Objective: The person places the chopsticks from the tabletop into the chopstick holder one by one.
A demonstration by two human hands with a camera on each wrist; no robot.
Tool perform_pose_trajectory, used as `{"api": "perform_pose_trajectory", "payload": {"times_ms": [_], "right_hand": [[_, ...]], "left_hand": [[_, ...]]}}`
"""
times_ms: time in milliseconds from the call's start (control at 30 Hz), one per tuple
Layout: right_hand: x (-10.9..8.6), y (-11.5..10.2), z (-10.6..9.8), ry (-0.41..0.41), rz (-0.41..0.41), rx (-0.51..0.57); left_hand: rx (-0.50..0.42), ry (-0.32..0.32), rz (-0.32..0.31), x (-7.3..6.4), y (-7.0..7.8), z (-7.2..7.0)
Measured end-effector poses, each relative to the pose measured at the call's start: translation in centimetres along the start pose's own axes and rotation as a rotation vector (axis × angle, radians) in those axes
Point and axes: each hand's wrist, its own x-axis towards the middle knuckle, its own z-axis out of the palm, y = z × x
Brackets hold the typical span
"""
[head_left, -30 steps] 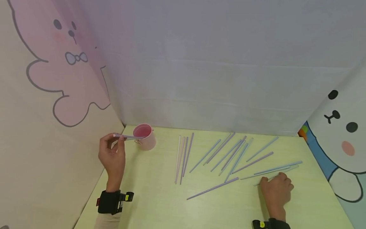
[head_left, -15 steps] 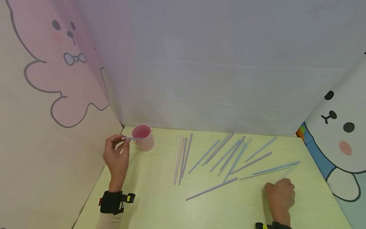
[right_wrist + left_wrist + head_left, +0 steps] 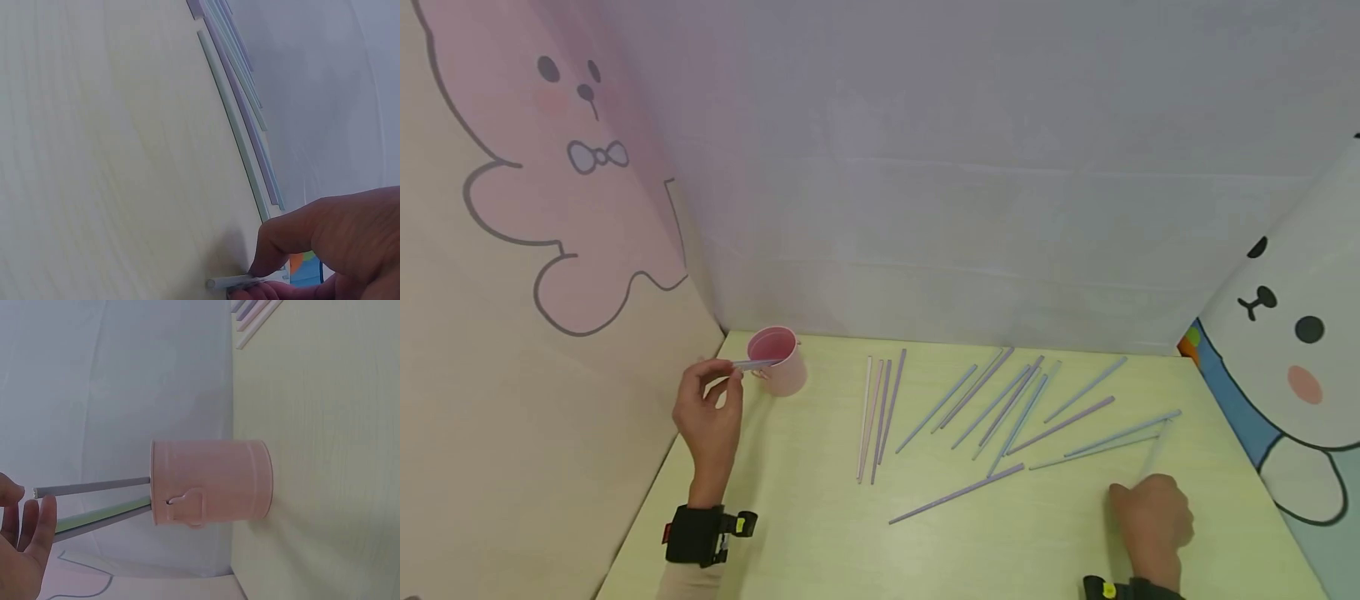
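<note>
A pink bucket (image 3: 787, 375) stands at the back left, several straws leaning out of its mouth. In the left wrist view, my left hand (image 3: 24, 556) is beside the upper end of a purple straw (image 3: 94, 486). A fingertip touches or nearly touches that straw, while the thumb looks slightly apart from its end. A green straw (image 3: 103, 514) leans in the bucket too. On the right, my right hand (image 3: 1152, 518) pinches a pale straw (image 3: 222, 282) between thumb and fingers, one end poking out. Its far part reaches toward a blue straw (image 3: 1123, 433).
Several purple, blue and green straws (image 3: 998, 408) lie fanned across the middle of the table (image 3: 820, 533). A small row of pink and purple straws (image 3: 880, 417) lies right of the bucket. A lone purple straw (image 3: 957, 495) lies nearer. Printed cloth (image 3: 1000, 250) surrounds the table.
My left hand has moved slightly right, and the purple straw's end no longer sticks out past its fingers. My right hand has moved right and nearer, turning the pale straw more upright in view.
</note>
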Motion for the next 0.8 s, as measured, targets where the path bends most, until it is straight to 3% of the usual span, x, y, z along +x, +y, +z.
{"api": "perform_pose_trajectory", "payload": {"times_ms": [267,433,600,800], "right_hand": [[0.4,0.6,-0.9,-0.084,0.070,-0.062],[-0.1,1.0,-1.7,-0.139,0.110,-0.054],[-0.9,1.6,-2.4,-0.124,0.091,0.000],[-1.2,2.4,-2.7,-0.112,0.063,0.040]], "left_hand": [[-0.028,0.018,0.019,-0.1,0.3,0.1],[-0.035,0.045,0.042,-0.2,1.8,0.1],[-0.024,0.042,0.049,-0.3,3.4,0.2],[-0.012,0.049,0.049,-0.3,3.8,0.3]]}}
